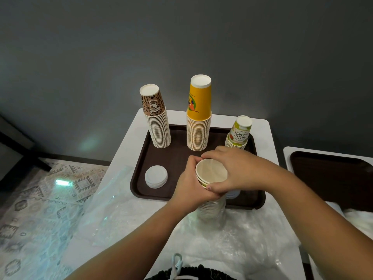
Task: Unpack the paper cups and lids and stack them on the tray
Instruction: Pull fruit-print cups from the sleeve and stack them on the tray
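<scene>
A dark brown tray (177,158) lies on a white table. On it stand three upside-down cup stacks: leopard-print (158,122), yellow (198,118) and a short "Hello Summer" stack (238,134). A pile of white lids (156,176) sits at the tray's front left. A second lid pile (233,194) peeks out under my right wrist. Both hands grip an upright stack of paper cups (211,172) at its top, mouth up. My left hand (190,184) wraps the left side. My right hand (232,170) curls over the rim from the right. The stack's lower part stands in clear plastic wrap.
Crumpled clear plastic packaging (232,239) covers the table's near side, and a plastic sheet (96,209) hangs off the left edge. A second table with another brown tray (331,178) stands to the right. A grey wall is close behind, and a patterned rug lies at left.
</scene>
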